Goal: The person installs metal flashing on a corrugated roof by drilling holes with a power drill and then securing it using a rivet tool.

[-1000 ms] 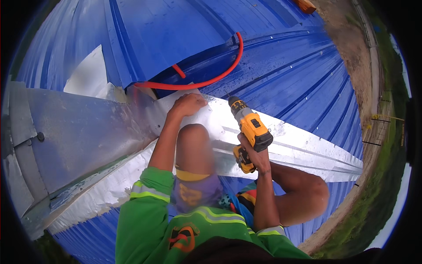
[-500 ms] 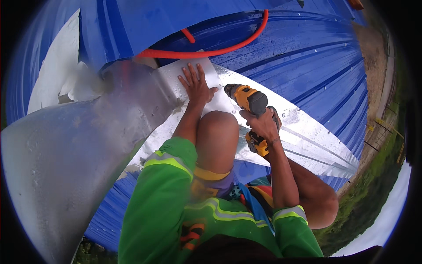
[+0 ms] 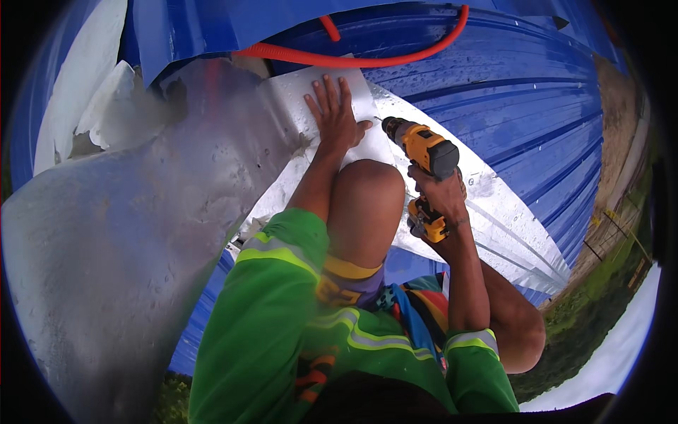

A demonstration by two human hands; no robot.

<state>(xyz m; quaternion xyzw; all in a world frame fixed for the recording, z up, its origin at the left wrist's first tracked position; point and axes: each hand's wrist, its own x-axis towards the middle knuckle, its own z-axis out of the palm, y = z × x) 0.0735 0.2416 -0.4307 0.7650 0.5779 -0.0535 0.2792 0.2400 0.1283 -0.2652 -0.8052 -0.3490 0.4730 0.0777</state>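
My left hand lies flat with fingers spread on a silvery metal sheet, pressing near its far edge. My right hand is wrapped round the grip of a yellow and black cordless drill. The drill's chuck points up and left, and its thin bit reaches toward the right edge of the sheet under my left hand. Whether the tip touches the metal is too small to tell. Beneath lies a shiny metal strip, running off to the right.
Blue ribbed roofing spreads behind and to the right. A red hose curves over it at the far side. A large dull metal sheet bends up on the left, with torn pale sheeting behind. Ground and a fence show beyond the roof's right edge.
The view has shifted, so hands, drill and sheet appear slightly farther right and higher. The left hand stays flat on the sheet, and the right still holds the drill at the same place.
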